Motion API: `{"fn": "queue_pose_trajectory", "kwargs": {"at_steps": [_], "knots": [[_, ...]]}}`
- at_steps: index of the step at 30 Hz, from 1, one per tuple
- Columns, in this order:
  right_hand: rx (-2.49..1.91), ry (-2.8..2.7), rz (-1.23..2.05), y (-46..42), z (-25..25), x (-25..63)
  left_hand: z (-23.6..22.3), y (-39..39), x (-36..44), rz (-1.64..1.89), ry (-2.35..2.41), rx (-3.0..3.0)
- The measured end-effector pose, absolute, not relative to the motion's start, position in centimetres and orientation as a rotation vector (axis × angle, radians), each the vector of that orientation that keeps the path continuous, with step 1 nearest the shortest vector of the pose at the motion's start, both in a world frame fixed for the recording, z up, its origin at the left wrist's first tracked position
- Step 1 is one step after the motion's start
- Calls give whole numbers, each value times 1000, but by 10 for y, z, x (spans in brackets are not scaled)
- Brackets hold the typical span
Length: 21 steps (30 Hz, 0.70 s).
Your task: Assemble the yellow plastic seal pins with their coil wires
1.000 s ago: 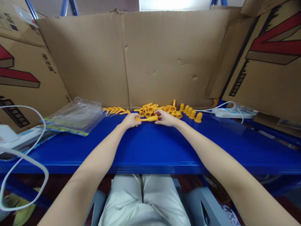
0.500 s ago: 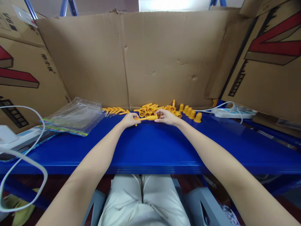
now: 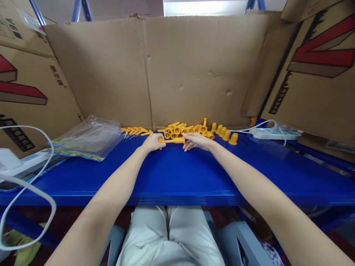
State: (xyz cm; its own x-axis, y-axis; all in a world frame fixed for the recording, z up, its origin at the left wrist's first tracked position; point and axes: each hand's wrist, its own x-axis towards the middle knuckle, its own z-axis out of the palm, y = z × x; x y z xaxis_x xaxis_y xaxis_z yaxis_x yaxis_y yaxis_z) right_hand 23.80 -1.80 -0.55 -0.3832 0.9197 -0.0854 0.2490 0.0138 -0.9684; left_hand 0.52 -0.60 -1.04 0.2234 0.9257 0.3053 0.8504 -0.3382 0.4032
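A yellow plastic screw-like piece (image 3: 174, 140) with a crosswise handle lies level just above the blue table. My left hand (image 3: 153, 143) is closed on its handle end, with the thread showing beside the fingers. My right hand (image 3: 195, 141) is at the wider right end, which sits between thumb and fingers; the exact contact is partly hidden. Right behind lies a pile of yellow funnel-shaped cups (image 3: 177, 130) with stems. Several yellow handle pieces with small metal corkscrews (image 3: 135, 131) lie to the left. On the right stands a row of yellow caps (image 3: 226, 135).
Clear plastic bags (image 3: 91, 138) lie on the left of the blue table (image 3: 177, 173). A white power strip (image 3: 274, 133) with cables sits at the right. Cardboard walls (image 3: 199, 70) enclose the back and sides. A white cable (image 3: 52, 147) loops at the left edge.
My right hand has turned slightly, its fingers now lower and more spread around the piece's right end. My left hand keeps its hold in nearly the same place.
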Motion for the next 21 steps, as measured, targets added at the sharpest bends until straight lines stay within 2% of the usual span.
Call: {"fn": "queue_pose_trajectory", "kwargs": {"at_steps": [21], "knots": [[-1291, -1771, 1368, -20, 1, 244, -6, -11, 11, 858, 1669, 2310]]}}
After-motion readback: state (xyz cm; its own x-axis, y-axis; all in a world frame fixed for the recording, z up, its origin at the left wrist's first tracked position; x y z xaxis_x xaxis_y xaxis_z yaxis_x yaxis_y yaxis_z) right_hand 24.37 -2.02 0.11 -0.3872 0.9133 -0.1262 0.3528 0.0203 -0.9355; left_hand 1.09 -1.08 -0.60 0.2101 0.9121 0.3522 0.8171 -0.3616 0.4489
